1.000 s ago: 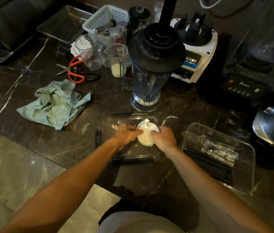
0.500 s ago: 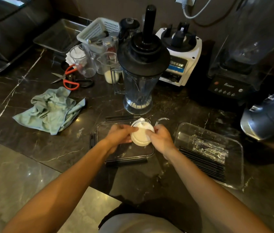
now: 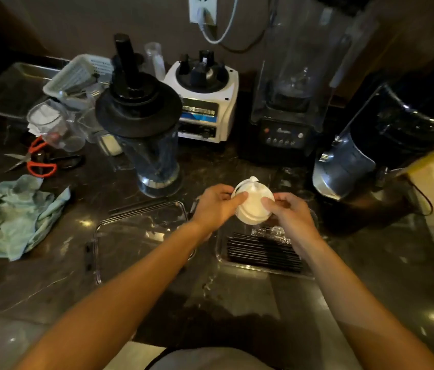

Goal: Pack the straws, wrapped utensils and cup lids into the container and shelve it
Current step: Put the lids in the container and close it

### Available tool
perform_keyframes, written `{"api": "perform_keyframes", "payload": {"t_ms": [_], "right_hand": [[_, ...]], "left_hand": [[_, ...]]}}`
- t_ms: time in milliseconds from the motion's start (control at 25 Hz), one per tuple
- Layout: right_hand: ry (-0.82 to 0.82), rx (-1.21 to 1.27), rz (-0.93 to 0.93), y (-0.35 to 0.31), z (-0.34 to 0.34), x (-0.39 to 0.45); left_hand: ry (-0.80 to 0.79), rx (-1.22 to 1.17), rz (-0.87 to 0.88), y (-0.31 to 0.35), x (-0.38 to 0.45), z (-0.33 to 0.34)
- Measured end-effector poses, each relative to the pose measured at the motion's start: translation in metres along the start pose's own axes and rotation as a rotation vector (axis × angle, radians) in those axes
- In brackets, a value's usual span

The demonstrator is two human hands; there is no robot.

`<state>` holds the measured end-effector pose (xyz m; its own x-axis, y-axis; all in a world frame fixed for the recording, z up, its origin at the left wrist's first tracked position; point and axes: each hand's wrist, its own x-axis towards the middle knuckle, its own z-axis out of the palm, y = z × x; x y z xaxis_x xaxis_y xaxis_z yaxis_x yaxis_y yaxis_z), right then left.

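Both hands grip the white cup lids (image 3: 253, 202): left hand (image 3: 214, 206) pinches the left edge, right hand (image 3: 289, 212) pinches the right edge. The lids are held above the clear container (image 3: 263, 271), which holds black straws (image 3: 262, 253) and wrapped utensils (image 3: 270, 232). The container lid (image 3: 130, 236) lies just left on the counter (image 3: 237, 297).

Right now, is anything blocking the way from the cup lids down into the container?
Nothing visible does. Both hands, left hand and right hand, hold the cup lids over the container's far end; it is open-topped, with black straws and wrapped utensils lying low inside.
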<state>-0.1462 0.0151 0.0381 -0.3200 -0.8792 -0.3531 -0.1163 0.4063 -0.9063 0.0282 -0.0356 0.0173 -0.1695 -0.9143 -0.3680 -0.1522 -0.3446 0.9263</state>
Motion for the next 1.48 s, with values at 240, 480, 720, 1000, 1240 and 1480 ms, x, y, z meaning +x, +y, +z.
{"api": "perform_keyframes", "payload": {"t_ms": [240, 480, 720, 1000, 1240, 1480], "right_hand": [[0.021, 0.008, 0.153, 0.043, -0.031, 0.008], [-0.089, -0.042, 0.155, 0.057, -0.016, 0.021], [-0.160, -0.117, 0.149, 0.068, 0.001, 0.032], [-0.109, -0.330, 0.055, 0.073, 0.015, 0.042], [-0.081, -0.321, 0.046, 0.077, 0.017, 0.042], [-0.046, -0.298, 0.023, 0.077, 0.021, 0.036]], "left_hand": [[-0.034, 0.205, -0.134, -0.018, 0.000, 0.039], [0.126, 0.175, -0.173, -0.038, -0.019, 0.062], [0.173, 0.059, -0.297, -0.045, -0.022, 0.071], [0.197, 0.046, -0.365, -0.046, -0.017, 0.084], [0.122, 0.152, -0.283, -0.041, -0.027, 0.085], [0.080, 0.319, -0.162, -0.034, -0.040, 0.074]]}}
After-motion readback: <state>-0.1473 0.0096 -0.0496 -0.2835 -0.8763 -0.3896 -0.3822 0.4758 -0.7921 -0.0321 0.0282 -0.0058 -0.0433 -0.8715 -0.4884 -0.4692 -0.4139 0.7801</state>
